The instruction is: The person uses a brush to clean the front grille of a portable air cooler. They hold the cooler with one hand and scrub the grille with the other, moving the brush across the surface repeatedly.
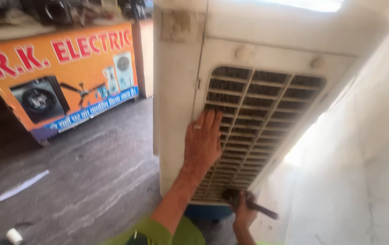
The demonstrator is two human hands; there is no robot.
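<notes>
A tall white air cooler [178, 90] stands upright in front of me, its dusty slatted grille panel [258, 122] facing right of centre. My left hand [202, 143] lies flat, fingers together, against the left edge of that grille, with a ring on one finger. My right hand [243, 212] is low at the grille's bottom corner, closed around a dark-handled tool [249, 204] whose handle sticks out to the right. The tool's tip is hidden against the panel.
An orange counter [63, 77] with a printed banner stands at the back left on the grey stone floor [90, 181]. A white wall [367, 149] runs close along the right. A small white roll [14, 236] lies at the bottom left.
</notes>
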